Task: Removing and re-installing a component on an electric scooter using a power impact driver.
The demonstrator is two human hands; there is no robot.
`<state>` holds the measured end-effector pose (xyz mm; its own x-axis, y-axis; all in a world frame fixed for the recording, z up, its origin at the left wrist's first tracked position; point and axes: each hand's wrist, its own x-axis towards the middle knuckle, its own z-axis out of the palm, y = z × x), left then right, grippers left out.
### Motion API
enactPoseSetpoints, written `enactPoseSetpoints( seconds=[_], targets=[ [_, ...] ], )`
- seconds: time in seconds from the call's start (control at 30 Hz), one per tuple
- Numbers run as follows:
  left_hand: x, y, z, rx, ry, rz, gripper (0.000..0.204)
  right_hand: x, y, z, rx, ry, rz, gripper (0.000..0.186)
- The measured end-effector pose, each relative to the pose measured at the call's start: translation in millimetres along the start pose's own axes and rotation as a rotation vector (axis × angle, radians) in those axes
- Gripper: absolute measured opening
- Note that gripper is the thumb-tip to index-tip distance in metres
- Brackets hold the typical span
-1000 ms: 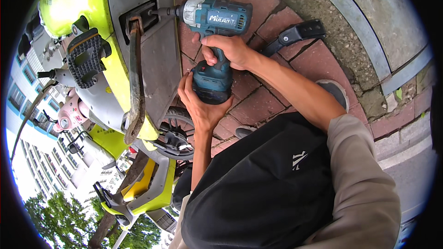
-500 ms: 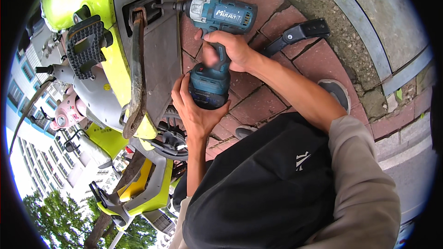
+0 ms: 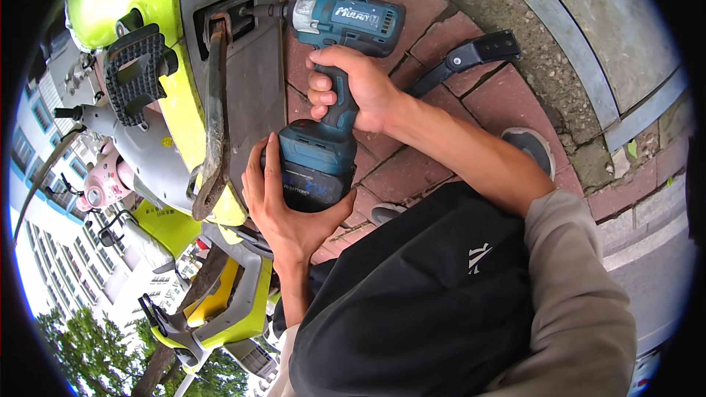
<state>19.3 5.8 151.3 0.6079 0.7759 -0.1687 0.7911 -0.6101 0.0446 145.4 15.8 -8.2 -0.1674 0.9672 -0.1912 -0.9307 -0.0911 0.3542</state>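
Note:
A teal cordless impact wrench point(image 3: 346, 20) points left, its socket reaching a bolt at a rusty bracket point(image 3: 220, 23) in the recess of the bike's grey lower panel point(image 3: 254, 95). My right hand point(image 3: 360, 88) is closed around its handle, with the index finger up by the trigger. Cupped under the dark battery point(image 3: 316, 184) at the wrench's base is my left hand point(image 3: 283, 209), fingers along one side and thumb on the other. From the bracket extends a worn metal kickstand bar point(image 3: 215, 125), just left of the wrench.
The yellow-green bike body point(image 3: 187, 95) carries a black pedal point(image 3: 136, 73). A black jointed arm point(image 3: 471, 55) lies over the red paving bricks point(image 3: 485, 99) on the right, beyond my forearm. A metal-edged kerb point(image 3: 566, 44) curves at far right. More bikes point(image 3: 243, 301) stand lower left.
The wrench's battery end has swung left and toward me, my left hand moving with it. My right fingers now wrap more fully around the handle. The socket stays at the bracket.

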Motion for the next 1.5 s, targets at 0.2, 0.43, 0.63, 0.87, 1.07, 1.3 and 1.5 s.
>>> enactPoseSetpoints(
  seconds=[0.2,0.43,0.63,0.87,1.07,1.3,1.5],
  targets=[
    [-7.0,3.8,16.7,0.007,0.022,-0.004,0.097,-4.3,-5.3,-9.8,-0.045,-0.034,-0.008,0.016],
    [-10.9,12.5,32.8,0.020,0.069,0.004,0.099,-7.6,-13.6,-21.3,-0.065,-0.088,0.009,0.020],
    [-29.5,20.2,31.7,-0.042,0.052,0.052,0.100,-49.7,-5.4,-22.2,-0.129,-0.056,-0.071,0.028],
    [-27.9,-19.9,72.4,-0.735,-0.476,0.084,0.107,-111.3,11.7,-13.5,-0.290,0.571,-0.306,0.026],
    [-38.0,2.4,86.6,-0.656,-0.404,0.086,0.109,-120.9,0.5,-24.7,-0.389,0.687,-0.327,0.038],
    [-39.3,29.7,81.0,-0.416,-0.096,-0.004,0.108,-84.8,-15.2,-27.1,-0.467,0.216,-0.272,0.033],
    [-34.0,9.3,92.0,-0.160,0.176,0.016,0.116,-40.2,-21.4,-15.2,-0.542,-0.051,-0.220,0.030]
  ],
)
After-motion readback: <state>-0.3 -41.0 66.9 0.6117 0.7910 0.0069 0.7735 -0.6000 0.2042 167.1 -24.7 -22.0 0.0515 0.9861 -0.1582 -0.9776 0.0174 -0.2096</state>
